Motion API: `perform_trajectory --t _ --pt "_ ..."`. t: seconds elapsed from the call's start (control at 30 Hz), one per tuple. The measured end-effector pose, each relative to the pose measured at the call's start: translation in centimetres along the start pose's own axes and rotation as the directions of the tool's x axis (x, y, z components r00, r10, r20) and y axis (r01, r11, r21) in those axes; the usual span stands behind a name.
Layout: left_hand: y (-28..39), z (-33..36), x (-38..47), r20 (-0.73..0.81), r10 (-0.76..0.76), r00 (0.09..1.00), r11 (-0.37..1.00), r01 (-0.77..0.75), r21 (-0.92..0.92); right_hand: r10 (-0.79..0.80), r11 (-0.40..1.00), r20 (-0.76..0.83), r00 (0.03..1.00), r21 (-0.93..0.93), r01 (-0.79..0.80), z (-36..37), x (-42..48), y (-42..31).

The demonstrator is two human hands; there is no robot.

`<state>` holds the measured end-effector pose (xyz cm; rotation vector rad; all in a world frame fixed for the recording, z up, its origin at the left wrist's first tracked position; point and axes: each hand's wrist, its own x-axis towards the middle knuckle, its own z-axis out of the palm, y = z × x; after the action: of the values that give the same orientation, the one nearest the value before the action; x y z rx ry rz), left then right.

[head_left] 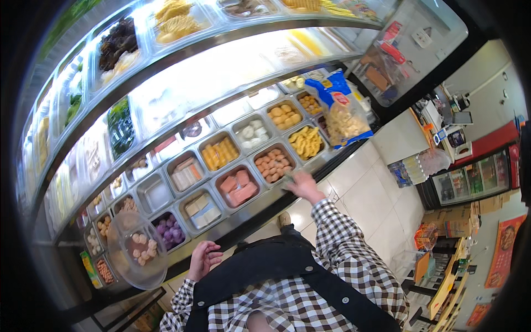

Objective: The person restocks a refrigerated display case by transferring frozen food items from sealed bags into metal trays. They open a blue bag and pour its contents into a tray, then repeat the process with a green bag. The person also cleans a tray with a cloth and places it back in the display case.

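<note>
My right hand (306, 186) rests at the steel front rim of the display counter (238, 218). Its fingers press on a small grey-green crumpled cloth (287, 179), blurred and partly hidden by the hand. Just beyond it is a steel pan of pinkish balls (273, 164). A pan of yellow curled pieces (307, 142) is to its right, and one with pink blocks (238, 186) to its left. My left hand (203, 259) hangs before the counter edge, fingers loosely bent and holding nothing. Nearest to it is a pan of purple balls (169, 230).
A clear round lid or bowl (143, 272) lies over the left pans. A blue-and-clear food bag (342, 110) sits on the right end. Lit shelves with plastic food bins (178, 25) rise behind. Tiled floor (373, 182) and a drinks fridge (473, 176) are at right.
</note>
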<state>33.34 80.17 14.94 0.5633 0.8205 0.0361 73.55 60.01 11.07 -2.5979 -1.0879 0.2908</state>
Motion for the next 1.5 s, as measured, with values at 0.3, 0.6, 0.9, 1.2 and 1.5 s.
perform_trajectory --t 0.3,0.6,0.9,1.2,1.5 --pt "2.6 24.8 17.5 0.133 0.092 0.987 0.893 -0.141 0.427 0.345 0.512 -0.067 0.936 0.849 -0.128 -15.7 13.7 19.5" --pt "5.3 50.6 43.0 0.014 0.213 0.977 0.957 -0.212 0.197 0.289 0.819 -0.265 0.920 0.566 -0.094 -19.3 36.6 35.5" --pt "6.4 54.0 50.3 0.125 0.263 0.957 0.940 -0.283 0.189 -0.016 0.287 0.049 0.999 0.957 -0.042 -22.1 29.8 35.8" --pt "4.7 55.9 37.1 0.619 0.526 0.583 0.683 -0.723 0.101 -0.034 -0.287 -0.258 0.966 0.928 0.238 -30.7 18.1 33.0" --pt "5.3 53.7 28.7 0.143 0.914 0.379 0.369 -0.925 0.091 -0.072 -0.098 -0.389 0.918 0.919 0.382 -33.5 16.1 28.5"
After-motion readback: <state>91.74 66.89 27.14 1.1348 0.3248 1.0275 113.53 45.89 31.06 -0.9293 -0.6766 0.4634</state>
